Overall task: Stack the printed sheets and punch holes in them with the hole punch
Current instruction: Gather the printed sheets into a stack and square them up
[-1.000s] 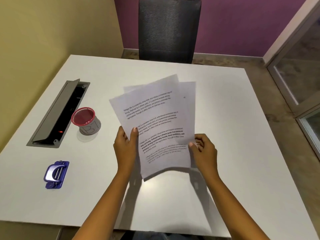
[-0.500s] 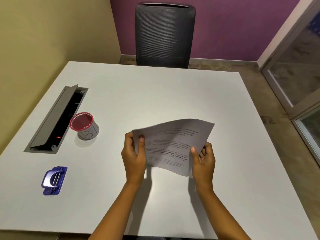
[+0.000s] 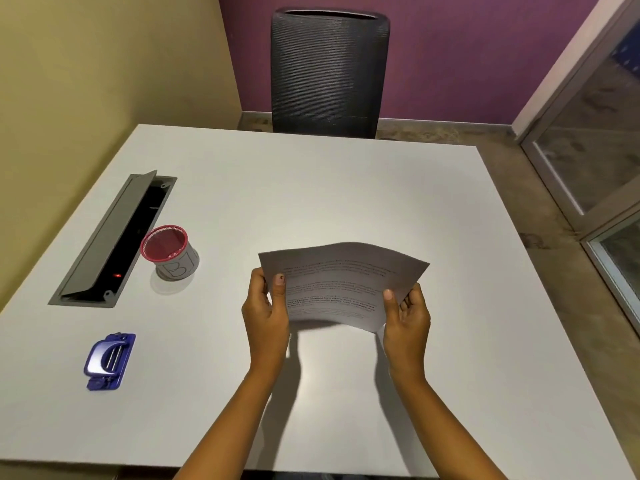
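The printed sheets point(image 3: 337, 284) are held together above the middle of the white table point(image 3: 346, 188), tilted away from me with their top edge bowed. My left hand point(image 3: 266, 306) grips their left edge, thumb on the printed face. My right hand point(image 3: 405, 315) grips the right edge the same way. The blue hole punch point(image 3: 110, 361) lies flat on the table near the front left, well apart from both hands.
A red-rimmed mesh pen cup point(image 3: 169, 252) stands left of the sheets. Beside it, an open grey cable tray point(image 3: 114, 239) is sunk into the tabletop. A dark mesh chair point(image 3: 329, 72) stands at the far edge. A glass partition point(image 3: 595, 150) is on the right.
The fanned, upright sheets have been gathered into one aligned stack and tipped back toward flat. Both hands have kept their grip and moved lower and slightly right.
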Motion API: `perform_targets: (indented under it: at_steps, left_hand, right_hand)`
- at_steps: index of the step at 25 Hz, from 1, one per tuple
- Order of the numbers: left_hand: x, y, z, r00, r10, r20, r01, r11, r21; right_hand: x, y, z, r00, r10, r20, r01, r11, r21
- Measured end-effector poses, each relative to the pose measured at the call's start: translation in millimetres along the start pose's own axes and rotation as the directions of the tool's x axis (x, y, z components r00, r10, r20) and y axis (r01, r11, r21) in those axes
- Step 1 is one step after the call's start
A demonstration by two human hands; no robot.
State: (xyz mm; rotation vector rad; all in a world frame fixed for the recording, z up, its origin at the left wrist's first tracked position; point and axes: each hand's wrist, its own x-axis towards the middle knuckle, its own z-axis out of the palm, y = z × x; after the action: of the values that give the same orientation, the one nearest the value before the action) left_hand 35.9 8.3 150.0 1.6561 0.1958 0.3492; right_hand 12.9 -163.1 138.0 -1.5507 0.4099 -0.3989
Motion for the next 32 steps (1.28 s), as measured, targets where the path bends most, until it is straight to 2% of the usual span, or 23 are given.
perform_targets:
  at_steps: [12,16,21,32]
  left_hand:
    - [-8,-15,-1,1.0,-0.023,0.007,0.023,1.0,0.021]
    - [-12,-18,0,0.996,-0.069,0.048,0.067,0.997,0.032]
    - [-16,-21,1,0.996,-0.07,0.052,0.068,0.997,0.041]
    - [-25,-27,4,0.985,-0.158,0.07,0.153,0.985,0.077]
  right_hand:
    - [-2,9,-6,0.999,-0.028,-0.036,0.027,0.999,-0.035]
    - [-7,15,-5,1.0,0.018,-0.002,-0.018,0.997,-0.069]
    - [-7,20,-7,1.0,0.007,-0.017,-0.009,0.997,-0.079]
    - [-13,36,-7,0.994,0.093,-0.052,-0.098,0.989,-0.108]
